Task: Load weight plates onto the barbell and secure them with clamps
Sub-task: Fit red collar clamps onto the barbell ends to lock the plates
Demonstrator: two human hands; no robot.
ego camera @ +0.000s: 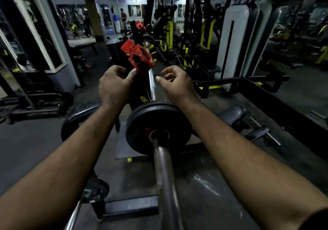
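Dim gym machines [232, 40] are crowding behind the barbell [164, 173], which is carrying a black weight plate [142, 123] on its near sleeve. Beyond the plate, the left hand [113, 86] is pinching a red clamp [137, 56] beside the bar, while the right hand [174, 83] is hovering loosely curled, holding nothing.

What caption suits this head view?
Left hand holds red clamp above barbell, plates already loaded.
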